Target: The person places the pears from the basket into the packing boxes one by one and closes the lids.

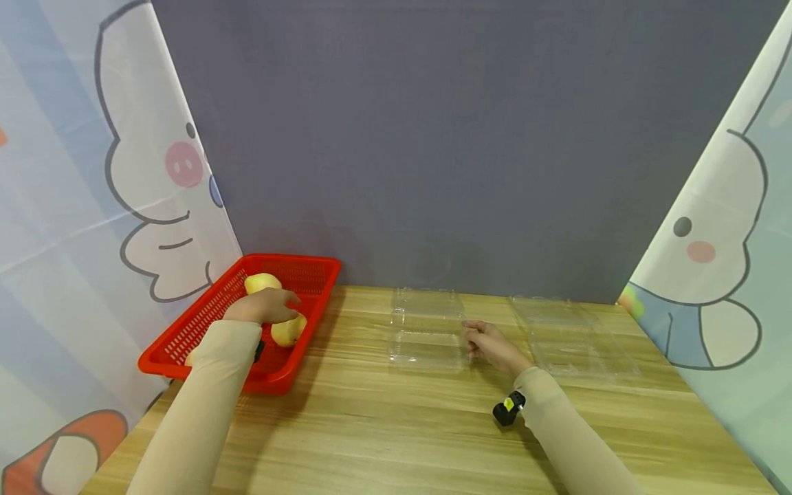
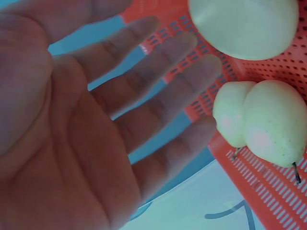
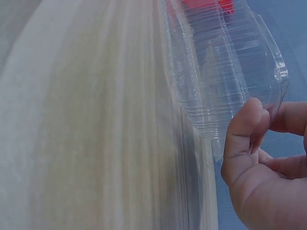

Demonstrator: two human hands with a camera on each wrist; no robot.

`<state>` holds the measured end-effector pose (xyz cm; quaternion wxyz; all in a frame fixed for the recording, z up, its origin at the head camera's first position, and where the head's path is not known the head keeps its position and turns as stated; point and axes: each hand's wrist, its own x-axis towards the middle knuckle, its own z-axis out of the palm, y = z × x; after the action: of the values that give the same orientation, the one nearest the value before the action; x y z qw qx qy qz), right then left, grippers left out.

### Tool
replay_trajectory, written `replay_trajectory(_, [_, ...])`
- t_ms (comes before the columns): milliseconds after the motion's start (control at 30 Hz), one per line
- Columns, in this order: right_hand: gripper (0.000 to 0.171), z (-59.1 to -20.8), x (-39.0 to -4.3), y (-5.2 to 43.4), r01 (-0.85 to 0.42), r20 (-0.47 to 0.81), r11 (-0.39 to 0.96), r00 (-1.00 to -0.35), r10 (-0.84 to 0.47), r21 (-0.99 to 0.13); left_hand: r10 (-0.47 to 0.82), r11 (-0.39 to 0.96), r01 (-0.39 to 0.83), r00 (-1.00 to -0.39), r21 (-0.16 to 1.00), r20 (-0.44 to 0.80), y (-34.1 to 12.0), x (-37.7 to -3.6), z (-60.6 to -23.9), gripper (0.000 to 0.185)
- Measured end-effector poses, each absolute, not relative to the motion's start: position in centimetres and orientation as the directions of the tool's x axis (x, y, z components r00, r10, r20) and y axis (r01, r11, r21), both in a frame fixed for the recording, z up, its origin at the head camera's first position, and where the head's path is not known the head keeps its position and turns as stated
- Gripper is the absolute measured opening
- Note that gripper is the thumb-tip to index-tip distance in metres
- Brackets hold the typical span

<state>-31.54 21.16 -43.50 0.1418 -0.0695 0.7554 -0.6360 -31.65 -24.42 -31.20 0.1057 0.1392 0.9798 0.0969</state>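
My left hand (image 1: 262, 306) is over the red plastic basket (image 1: 329, 278), palm toward the pears and fingers spread and fairly straight. In the left wrist view its fingers (image 2: 158, 112) hold nothing. Two pale yellow pears (image 2: 276, 122) lie side by side near the fingertips, and part of another pear (image 2: 244, 26) shows above them. In the head view one pear (image 1: 289, 331) sits just beneath the hand and another pear (image 1: 262, 281) behind it. My right hand (image 1: 495, 346) pinches the right edge of an opened clear plastic clamshell box (image 3: 216, 72) between thumb and fingers.
A second clear clamshell box (image 1: 578, 359) lies opened on the wooden table (image 1: 396, 426), right of my right hand. A grey backdrop (image 1: 470, 137) stands along the table's back edge. Printed curtains (image 1: 56, 275) hang at both sides, the left one close to the basket.
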Motion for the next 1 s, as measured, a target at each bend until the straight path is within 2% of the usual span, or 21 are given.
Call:
replay_trajectory(333, [0.054,-43.5,-31.4,21.1,0.063,-0.119,0.191,-0.947,-0.298,-0.980,0.326,0.928,0.269,-0.921,0.256,-0.215,-24.5,-32.3,-31.9,0.045])
replay_trajectory(633, [0.053,-43.3,-31.4,21.1,0.052,-0.107,0.185,-0.947,-0.303,-0.981,0.196,0.938,0.088,-0.932,0.334,-0.305,-24.5,-32.1,-32.1,0.053])
replay_trajectory(867, [0.052,-43.5,-31.6,21.1,0.059,-0.110,0.179,-0.951,-0.289,-0.982,0.214,0.927,0.097,-0.930,0.362,-0.298,-24.4,-32.2,-32.6,0.058])
replay_trajectory(1000, [0.053,-43.7,-31.6,21.0,0.068,-0.119,0.182,-0.951,-0.285,-0.981,0.181,0.935,0.066,-0.933,0.348,-0.310,-24.1,-32.0,-32.7,0.059])
